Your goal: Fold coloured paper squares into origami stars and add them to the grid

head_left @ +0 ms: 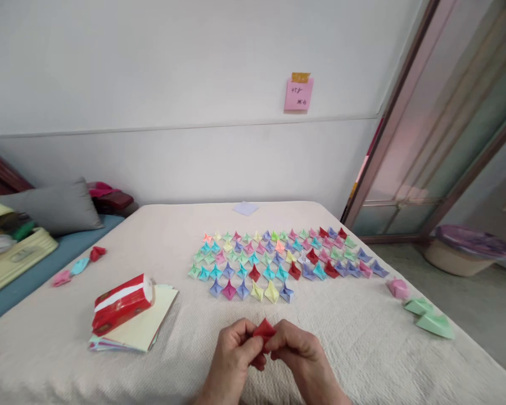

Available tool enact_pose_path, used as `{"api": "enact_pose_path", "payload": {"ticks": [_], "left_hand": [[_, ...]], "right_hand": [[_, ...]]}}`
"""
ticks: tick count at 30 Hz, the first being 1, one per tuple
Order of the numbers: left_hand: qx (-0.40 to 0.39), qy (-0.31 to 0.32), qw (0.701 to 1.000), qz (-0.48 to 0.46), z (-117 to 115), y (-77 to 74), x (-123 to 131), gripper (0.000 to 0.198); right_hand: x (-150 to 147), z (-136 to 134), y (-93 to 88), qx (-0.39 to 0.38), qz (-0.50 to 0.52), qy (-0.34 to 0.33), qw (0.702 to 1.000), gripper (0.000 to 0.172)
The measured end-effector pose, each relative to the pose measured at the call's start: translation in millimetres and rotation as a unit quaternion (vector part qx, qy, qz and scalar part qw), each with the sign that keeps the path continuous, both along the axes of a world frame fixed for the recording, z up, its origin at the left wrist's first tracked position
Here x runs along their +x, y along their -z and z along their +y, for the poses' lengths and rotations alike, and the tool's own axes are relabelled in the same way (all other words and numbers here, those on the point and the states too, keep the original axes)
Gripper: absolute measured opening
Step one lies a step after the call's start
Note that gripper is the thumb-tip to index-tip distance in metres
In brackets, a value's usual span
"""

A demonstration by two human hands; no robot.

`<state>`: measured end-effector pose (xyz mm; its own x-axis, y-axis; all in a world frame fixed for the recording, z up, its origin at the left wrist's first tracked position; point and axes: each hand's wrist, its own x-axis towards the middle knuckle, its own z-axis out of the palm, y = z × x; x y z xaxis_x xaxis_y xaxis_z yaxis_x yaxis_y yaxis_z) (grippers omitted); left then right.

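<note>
A small red folded paper boat [265, 328] is pinched between both hands near the front of the cloth-covered surface. My left hand [238, 349] is closed on its left side, with the thumb pressed against the paper. From the right, my right hand [297, 346] grips the other side between thumb and fingers. Only the pointed top and part of the folds show; the fingers hide the rest. Just beyond my hands, rows of colourful folded paper boats [271, 291] stand on the cloth, in blue, yellow, red, green and pink.
A red packet [122, 304] lies on a stack of coloured paper [162, 315] at left. Loose folded pieces sit near the left edge [80, 265] and right edge [434, 324]. A lilac sheet [245, 208] lies at the back. A pink note [298, 94] is taped to the wall.
</note>
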<state>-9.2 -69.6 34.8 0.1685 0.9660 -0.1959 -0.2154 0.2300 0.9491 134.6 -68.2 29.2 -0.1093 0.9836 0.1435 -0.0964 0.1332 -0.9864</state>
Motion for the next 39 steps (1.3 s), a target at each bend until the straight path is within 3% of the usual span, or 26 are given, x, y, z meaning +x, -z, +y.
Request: {"api": "enact_pose_path", "payload": {"ticks": [5, 13, 19, 24, 30, 39], "left_hand": [[0.028, -0.001, 0.998, 0.053, 1.6, -0.7, -0.1, 0.017], [0.070, 0.017, 0.997, 0.010, 0.8, -1.8, -0.2, 0.030], [0.132, -0.002, 0.990, 0.058, -0.6, -3.1, -2.5, 0.015], [0.089, 0.006, 0.996, 0.027, 0.8, -3.2, -1.4, 0.008], [0.034, -0.058, 0.997, 0.026, -0.4, 5.9, 0.1, 0.008], [0.087, -0.034, 0.996, 0.002, -4.2, 5.7, -2.4, 0.012]], "right_hand": [[-2.6, -0.3, -1.3, -0.030, 0.004, -0.002, 1.000, 0.015], [-1.9, 0.7, -11.4, -0.069, 0.063, 0.007, 0.996, 0.007], [0.7, 1.2, -13.0, -0.102, 0.094, -0.031, 0.990, 0.016], [-2.0, 1.7, -8.0, -0.121, 0.120, -0.039, 0.985, 0.017], [-10.4, -0.1, 2.4, -0.130, 0.123, -0.021, 0.984, 0.009], [-6.5, -5.5, -2.7, -0.122, 0.149, -0.008, 0.981, 0.008]]}}
